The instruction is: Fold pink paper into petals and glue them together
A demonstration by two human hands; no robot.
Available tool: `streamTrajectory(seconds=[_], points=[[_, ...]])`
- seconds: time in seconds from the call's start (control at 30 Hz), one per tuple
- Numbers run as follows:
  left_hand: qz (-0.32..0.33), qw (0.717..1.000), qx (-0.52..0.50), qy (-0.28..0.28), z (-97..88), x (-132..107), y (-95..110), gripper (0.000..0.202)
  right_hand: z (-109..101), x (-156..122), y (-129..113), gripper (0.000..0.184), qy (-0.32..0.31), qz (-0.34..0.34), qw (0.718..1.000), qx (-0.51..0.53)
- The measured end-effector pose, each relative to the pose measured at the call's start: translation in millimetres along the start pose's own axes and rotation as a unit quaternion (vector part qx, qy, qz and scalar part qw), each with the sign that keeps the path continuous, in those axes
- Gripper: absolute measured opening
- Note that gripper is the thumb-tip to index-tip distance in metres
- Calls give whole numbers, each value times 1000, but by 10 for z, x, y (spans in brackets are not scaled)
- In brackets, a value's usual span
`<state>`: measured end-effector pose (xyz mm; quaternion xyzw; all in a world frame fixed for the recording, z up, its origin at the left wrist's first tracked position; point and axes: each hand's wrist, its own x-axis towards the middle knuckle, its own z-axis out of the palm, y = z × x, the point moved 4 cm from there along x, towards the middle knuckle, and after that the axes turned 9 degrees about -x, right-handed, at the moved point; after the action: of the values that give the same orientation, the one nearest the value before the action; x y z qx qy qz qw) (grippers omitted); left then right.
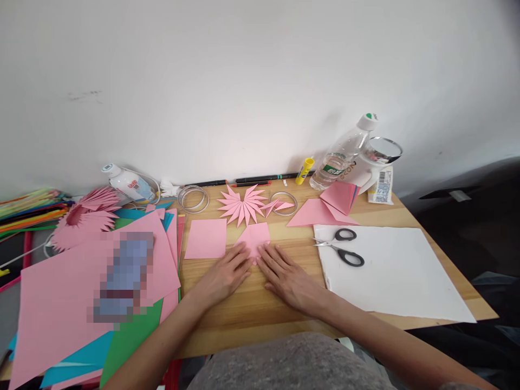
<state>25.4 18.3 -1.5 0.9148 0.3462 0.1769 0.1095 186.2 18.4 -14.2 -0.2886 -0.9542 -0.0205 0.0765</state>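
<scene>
A partly folded pink paper square (255, 237) lies on the wooden table in front of me, its near corner between my hands. My left hand (228, 273) rests on its left edge with the fingers stretched out. On the right edge, my right hand (286, 276) lies flat, fingers extended. My fingertips cover part of the paper's folds. An unfolded pink square sheet (205, 239) lies just left of it. Behind it sits a fan of joined pink folded pieces (242, 205), with small pink folded pieces (280, 206) beside it.
Black-handled scissors (345, 249) lie on a white board (394, 271) at right. A glue stick (304, 171), a water bottle (339, 157) and tape rolls (194, 199) stand or lie along the wall. Coloured paper sheets (60, 276) and a pink folded ring (87, 216) occupy the left.
</scene>
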Motion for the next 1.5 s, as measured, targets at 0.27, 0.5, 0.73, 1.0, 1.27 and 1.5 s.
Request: streamTrajectory(seconds=[0.27, 0.5, 0.73, 1.0, 1.27, 1.5], points=[[-8, 1000, -10, -6, -7, -4, 5, 29, -12, 12, -11, 51, 0, 8, 1000, -1], [-17, 1000, -13, -6, -20, 2, 21, 28, -17, 10, 8, 51, -10, 7, 1000, 11], [-20, 1000, -8, -21, -39, 19, 38, 30, -29, 6, 54, 49, 1, 4, 999, 42], [-22, 999, -6, -45, -2, -17, 12, 33, -42, 14, 59, 47, 1, 1, 999, 33], [-12, 999, -6, -38, 13, -37, 10, 30, -51, 40, 17, 48, -1, 10, 1000, 1], [3, 1000, -19, -14, -29, -46, 1, 27, -136, 110, 47, 43, -6, 17, 1000, 6]])
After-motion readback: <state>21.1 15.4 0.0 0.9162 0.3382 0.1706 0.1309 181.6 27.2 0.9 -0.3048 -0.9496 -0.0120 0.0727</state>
